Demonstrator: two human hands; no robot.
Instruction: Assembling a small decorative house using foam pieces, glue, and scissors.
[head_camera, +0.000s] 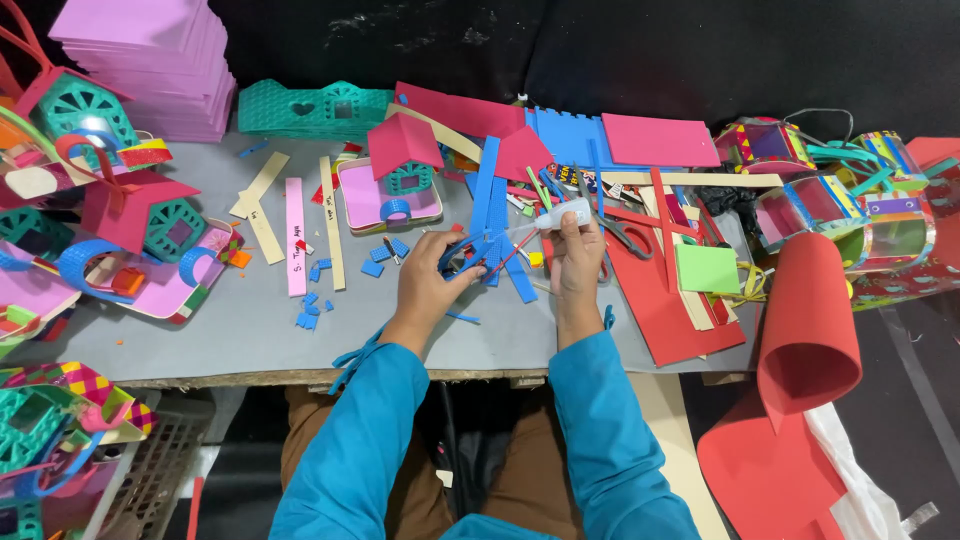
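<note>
A pink sheet stack, rolled red foam — scissors between.

Matt foam sheet roll (red); glossy plastic glue bottle.

Two hands work at the desk: the left hand and the right hand. One glue bottle, one pair of scissors and one red foam roll show. One stack of pink sheets stands at the far left corner, and one green square lies on red foam.
</note>
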